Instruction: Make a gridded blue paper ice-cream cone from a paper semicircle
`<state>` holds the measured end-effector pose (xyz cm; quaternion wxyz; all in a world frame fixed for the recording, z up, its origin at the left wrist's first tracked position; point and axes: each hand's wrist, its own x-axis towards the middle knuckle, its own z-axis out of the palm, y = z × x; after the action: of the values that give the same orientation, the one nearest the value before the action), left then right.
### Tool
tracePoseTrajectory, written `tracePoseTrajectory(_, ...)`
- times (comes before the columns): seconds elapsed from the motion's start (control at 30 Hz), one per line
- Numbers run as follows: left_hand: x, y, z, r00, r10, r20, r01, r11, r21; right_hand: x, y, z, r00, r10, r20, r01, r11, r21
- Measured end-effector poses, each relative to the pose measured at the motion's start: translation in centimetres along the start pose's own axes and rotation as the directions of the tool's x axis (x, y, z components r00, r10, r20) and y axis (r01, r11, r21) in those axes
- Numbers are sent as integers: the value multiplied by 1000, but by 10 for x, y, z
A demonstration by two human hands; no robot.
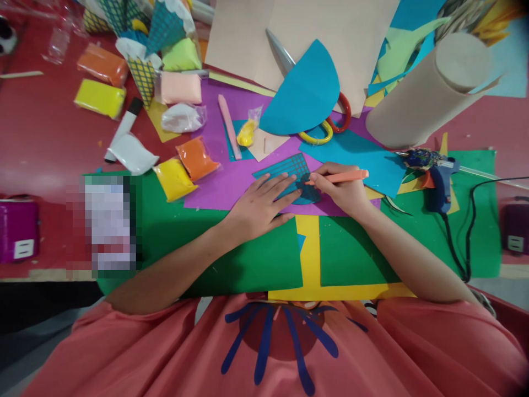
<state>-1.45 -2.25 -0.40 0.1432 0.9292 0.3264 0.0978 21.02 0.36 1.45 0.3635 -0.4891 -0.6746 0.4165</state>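
A blue paper piece with dark grid lines lies on the purple sheet. My left hand rests flat on its left and lower part, fingers spread. At its right edge, my right hand is closed around an orange pen, whose tip points left at the paper. Just above are a pink stick, a small yellow clay lump and a larger blue cut paper, which partly covers scissors with red and yellow handles.
Clay packets and a marker lie at the left, below patterned paper cones. On the right are a rolled beige sheet and a blue glue gun with its cord. Green sheets lie in front.
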Motion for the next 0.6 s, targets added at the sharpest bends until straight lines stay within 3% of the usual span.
tracePoseTrajectory(0.6,-2,1,3,1000,15,-17,-15,1000,22,0,-2,-2,996,75,39,-74,997,-7)
